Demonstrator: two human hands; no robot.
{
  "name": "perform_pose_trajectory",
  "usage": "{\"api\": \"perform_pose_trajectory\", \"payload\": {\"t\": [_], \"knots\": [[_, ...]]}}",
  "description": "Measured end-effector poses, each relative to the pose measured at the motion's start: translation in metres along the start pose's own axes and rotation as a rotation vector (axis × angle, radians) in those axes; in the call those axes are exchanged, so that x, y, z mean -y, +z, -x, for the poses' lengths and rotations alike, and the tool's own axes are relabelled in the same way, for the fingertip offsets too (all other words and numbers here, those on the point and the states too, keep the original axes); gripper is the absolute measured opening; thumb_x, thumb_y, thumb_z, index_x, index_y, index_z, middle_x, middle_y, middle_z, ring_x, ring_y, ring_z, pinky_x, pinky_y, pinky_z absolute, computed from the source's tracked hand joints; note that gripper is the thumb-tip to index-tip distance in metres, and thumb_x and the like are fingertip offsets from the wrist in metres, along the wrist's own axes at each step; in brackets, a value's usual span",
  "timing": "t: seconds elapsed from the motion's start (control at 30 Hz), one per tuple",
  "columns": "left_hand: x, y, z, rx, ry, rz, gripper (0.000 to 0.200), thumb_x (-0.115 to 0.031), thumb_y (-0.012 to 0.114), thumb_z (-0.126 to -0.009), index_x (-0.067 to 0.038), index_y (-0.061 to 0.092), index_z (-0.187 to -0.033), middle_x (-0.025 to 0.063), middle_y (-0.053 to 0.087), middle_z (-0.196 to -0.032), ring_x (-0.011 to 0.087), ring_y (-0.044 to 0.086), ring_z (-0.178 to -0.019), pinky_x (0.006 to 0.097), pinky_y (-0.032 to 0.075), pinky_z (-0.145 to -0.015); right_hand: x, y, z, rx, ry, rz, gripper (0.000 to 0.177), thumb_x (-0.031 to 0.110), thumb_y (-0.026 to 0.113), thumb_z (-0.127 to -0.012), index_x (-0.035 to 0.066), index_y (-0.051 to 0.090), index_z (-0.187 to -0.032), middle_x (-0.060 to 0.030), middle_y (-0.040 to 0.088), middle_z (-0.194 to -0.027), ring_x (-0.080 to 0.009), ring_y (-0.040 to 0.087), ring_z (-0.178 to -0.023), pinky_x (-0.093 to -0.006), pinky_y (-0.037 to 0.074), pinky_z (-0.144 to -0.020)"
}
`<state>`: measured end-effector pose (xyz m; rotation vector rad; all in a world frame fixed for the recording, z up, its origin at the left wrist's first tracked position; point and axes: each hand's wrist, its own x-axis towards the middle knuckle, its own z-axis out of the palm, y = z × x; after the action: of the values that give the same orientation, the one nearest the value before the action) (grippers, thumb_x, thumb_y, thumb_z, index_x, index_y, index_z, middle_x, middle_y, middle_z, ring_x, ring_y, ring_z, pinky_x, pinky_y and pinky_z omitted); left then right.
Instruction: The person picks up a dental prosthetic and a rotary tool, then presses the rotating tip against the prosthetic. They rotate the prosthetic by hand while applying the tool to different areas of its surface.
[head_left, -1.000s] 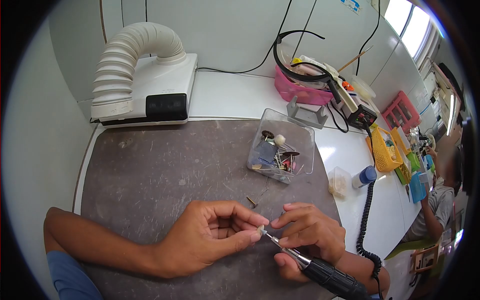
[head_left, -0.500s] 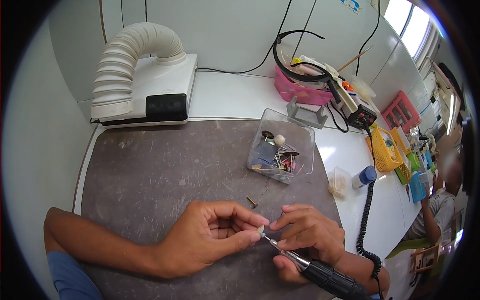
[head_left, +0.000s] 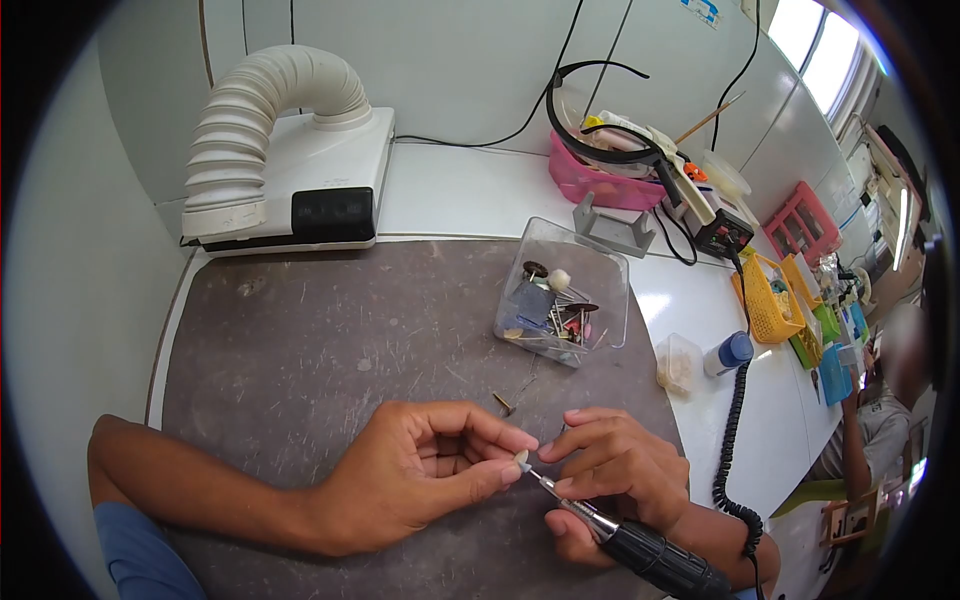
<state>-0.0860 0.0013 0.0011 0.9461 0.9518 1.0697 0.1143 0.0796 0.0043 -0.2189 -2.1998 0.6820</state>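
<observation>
Between thumb and forefinger, my left hand [head_left: 420, 475] pinches a small off-white, tooth-like piece [head_left: 521, 457]. My right hand [head_left: 625, 470] holds a rotary handpiece [head_left: 665, 560] with a black body and metal nose. Its thin bit points up and left, the tip right at the tooth-like piece. Just beyond my fingers, a loose bit with a small dark head [head_left: 503, 404] lies on the dark mat [head_left: 330, 340]. Farther back on the mat stands a clear plastic box [head_left: 612, 320] of assorted bits and polishing discs.
A white machine with a ribbed hose [head_left: 290, 90] stands at the back left. To the right are a small clear tub [head_left: 680, 365], a blue-capped bottle [head_left: 730, 353], a coiled cord [head_left: 735, 430] and a yellow basket [head_left: 770, 310]. Another person [head_left: 870, 430] sits at far right.
My hands, the tooth-like piece and the handpiece stay almost exactly in place. The person at far right has shifted slightly.
</observation>
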Motion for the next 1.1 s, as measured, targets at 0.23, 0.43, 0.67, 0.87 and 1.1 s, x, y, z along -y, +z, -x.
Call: {"api": "perform_pose_trajectory", "payload": {"t": [0.23, 0.43, 0.67, 0.87, 1.1], "knots": [[0.0013, -0.0003, -0.0008, 0.006, 0.018, -0.008, 0.021, -0.002, 0.063, -0.086, 0.003, 0.061, -0.107, 0.0076, 0.064, -0.096, 0.0092, 0.062, -0.089, 0.0220, 0.051, -0.082, -0.0006, 0.0005, -0.0001, -0.007, -0.012, 0.004, 0.023, 0.006, 0.077, -0.061, 0.004, 0.062, -0.078, -0.0083, 0.064, -0.072, -0.0244, 0.068, -0.078, -0.0424, 0.054, -0.079], [0.0000, -0.0002, -0.0005, 0.009, 0.011, 0.007, 0.021, -0.002, 0.063, -0.087, 0.004, 0.061, -0.107, 0.0082, 0.064, -0.097, 0.0095, 0.062, -0.089, 0.0220, 0.051, -0.082, -0.0073, 0.0000, 0.0017, 0.011, -0.069, 0.017, 0.024, 0.012, 0.075, -0.066, 0.004, 0.058, -0.081, -0.0096, 0.062, -0.070, -0.0266, 0.068, -0.074, -0.0452, 0.051, -0.081], [-0.0006, -0.0004, -0.0003, 0.011, -0.003, 0.019, 0.022, -0.002, 0.062, -0.087, 0.004, 0.060, -0.108, 0.0096, 0.064, -0.099, 0.0107, 0.062, -0.090, 0.0232, 0.051, -0.083, -0.0022, 0.0010, 0.0005, -0.052, -0.002, 0.003, 0.023, 0.006, 0.077, -0.061, 0.004, 0.062, -0.078, -0.0081, 0.065, -0.072, -0.0244, 0.068, -0.077, -0.0424, 0.054, -0.078], [-0.0011, -0.0004, -0.0003, 0.011, -0.008, 0.023, 0.023, -0.002, 0.062, -0.087, 0.004, 0.060, -0.109, 0.0095, 0.064, -0.098, 0.0106, 0.062, -0.090, 0.0234, 0.051, -0.083, -0.0017, -0.0006, 0.0005, -0.018, -0.004, -0.002, 0.023, 0.005, 0.077, -0.061, 0.004, 0.061, -0.079, -0.0081, 0.065, -0.072, -0.0245, 0.068, -0.078, -0.0424, 0.053, -0.079], [-0.0002, -0.0012, -0.0007, 0.014, -0.004, 0.015, 0.024, -0.004, 0.062, -0.088, 0.004, 0.060, -0.110, 0.0088, 0.065, -0.096, 0.0097, 0.062, -0.087, 0.0224, 0.051, -0.080, -0.0019, 0.0001, 0.0004, 0.000, -0.006, -0.023, 0.023, 0.005, 0.077, -0.062, 0.004, 0.061, -0.079, -0.0081, 0.065, -0.072, -0.0245, 0.068, -0.079, -0.0424, 0.053, -0.079]]}}
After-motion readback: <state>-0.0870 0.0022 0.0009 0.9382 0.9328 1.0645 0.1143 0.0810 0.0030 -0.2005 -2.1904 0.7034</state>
